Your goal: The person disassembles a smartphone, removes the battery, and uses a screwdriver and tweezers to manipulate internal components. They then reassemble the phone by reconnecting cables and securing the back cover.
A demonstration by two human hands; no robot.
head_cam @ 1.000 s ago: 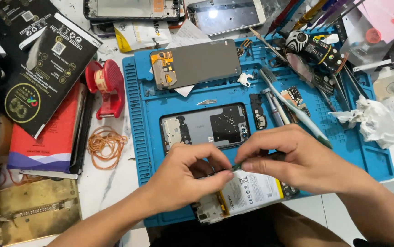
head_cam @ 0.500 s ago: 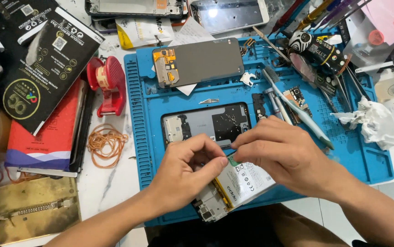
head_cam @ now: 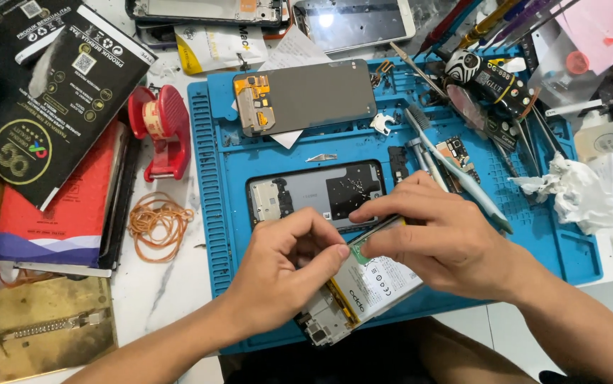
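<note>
Across the middle of the bench lies the blue work mat [head_cam: 249,213], and my two forearms come up over its near edge and meet above it. On the bench's left side lie a black printed box [head_cam: 57,114] and a red flat packet [head_cam: 57,206], with a brass-coloured plate [head_cam: 36,327] at the near left corner. On the mat's far part rests a grey display panel [head_cam: 313,96], face down, with an orange flex at its left end. In the mat's middle lies a dark phone back cover [head_cam: 321,192], flat and just beyond my knuckles. The opened phone [head_cam: 360,291] I am working on sits tilted at the mat's near edge, its white battery face up and its lower end hanging past the edge towards me. My right hand [head_cam: 449,242] is arched over the phone's upper end, wrist raised, fingers curled and closed on a thin metal tool [head_cam: 377,227] that slants down to the left onto the phone. My left hand [head_cam: 285,267] comes in from the near left, palm down, its thumb and fingers closed on the phone's upper left edge, thumb tip just beside the tool's point. Near the mat's right edge lies a crumpled white tissue [head_cam: 577,192]; off its left edge stand a red tape dispenser [head_cam: 161,131] and a heap of rubber bands [head_cam: 157,224].
</note>
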